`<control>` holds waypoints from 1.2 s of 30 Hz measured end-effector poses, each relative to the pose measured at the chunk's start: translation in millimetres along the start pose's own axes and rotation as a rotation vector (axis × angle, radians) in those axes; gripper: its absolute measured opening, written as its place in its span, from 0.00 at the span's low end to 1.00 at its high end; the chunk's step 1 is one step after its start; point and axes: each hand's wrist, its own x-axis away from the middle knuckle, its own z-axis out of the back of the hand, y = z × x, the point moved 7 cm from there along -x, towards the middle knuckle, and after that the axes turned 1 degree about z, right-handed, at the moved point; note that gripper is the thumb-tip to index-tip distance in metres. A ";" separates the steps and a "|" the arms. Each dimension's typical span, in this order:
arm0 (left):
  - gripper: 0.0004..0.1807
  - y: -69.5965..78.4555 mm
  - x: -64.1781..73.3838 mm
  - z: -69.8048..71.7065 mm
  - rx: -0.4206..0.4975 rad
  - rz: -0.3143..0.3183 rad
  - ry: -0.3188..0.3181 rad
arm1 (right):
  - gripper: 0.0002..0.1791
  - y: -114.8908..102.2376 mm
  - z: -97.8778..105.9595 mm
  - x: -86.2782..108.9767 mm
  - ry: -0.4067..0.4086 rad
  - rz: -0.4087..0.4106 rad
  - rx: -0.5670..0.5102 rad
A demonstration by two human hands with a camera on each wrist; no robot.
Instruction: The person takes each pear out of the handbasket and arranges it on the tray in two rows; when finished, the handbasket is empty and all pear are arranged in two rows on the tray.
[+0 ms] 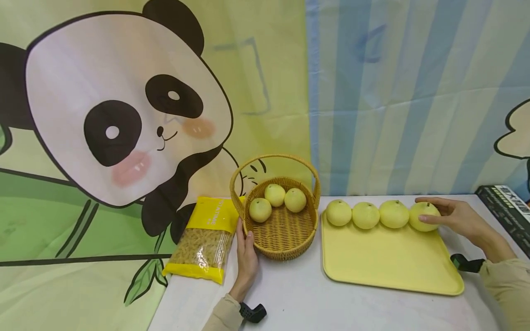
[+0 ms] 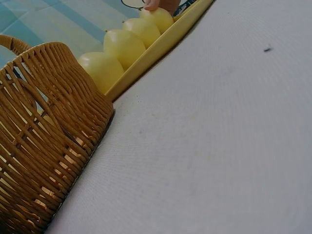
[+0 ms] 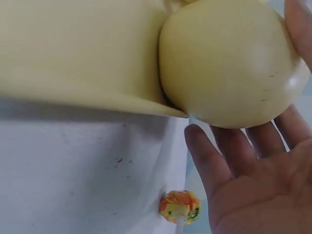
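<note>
fruit (image 1: pixel 424 217) gripped in the right hand (image 1: pixel 463 220) lies well right of the basket (image 1: pixel 285 252) the straight-fingered left hand (image 1: pixel 247 258) touches.

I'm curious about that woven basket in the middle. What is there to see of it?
The basket is round and golden brown, woven from what looks like wicker, with gaps between strands and a tall arched handle. It stands upright on the white table, between a yellow-ended packet and the yellow tray. Three yellow-green fruits lie inside toward its far side, leaving the nearer floor bare. The person's left grip, a bare hand, touches its left side; whether the packet touches it is unclear.
</note>
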 end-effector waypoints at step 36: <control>0.32 -0.6 -2.3 0.0 0.013 -0.024 0.008 | 0.29 -142.9 0.5 9.9 0.171 0.182 -0.038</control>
